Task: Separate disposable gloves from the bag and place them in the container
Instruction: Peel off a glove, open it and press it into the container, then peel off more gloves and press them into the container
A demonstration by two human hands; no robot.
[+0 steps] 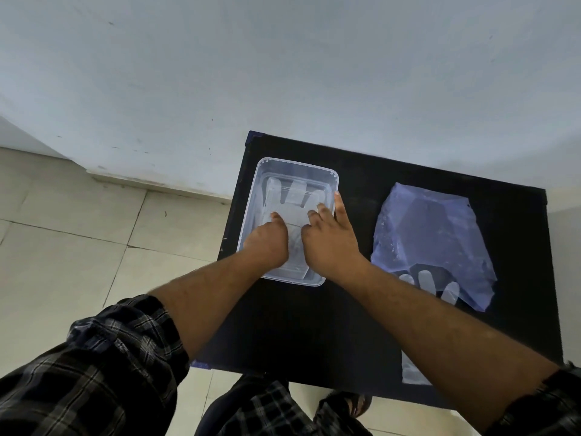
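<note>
A clear plastic container stands on the left part of the black table. A see-through disposable glove lies flat inside it, fingers pointing away from me. My left hand and my right hand both rest inside the container, fingers pressed down on the glove's palm and cuff. My right little finger lies along the container's right rim. To the right lies a bluish plastic bag, with glove fingers sticking out of its near opening.
The black table stands against a pale wall; its left edge drops to a tiled floor. Another clear glove piece lies at the table's near edge under my right forearm. My checked sleeves and a sandalled foot show below.
</note>
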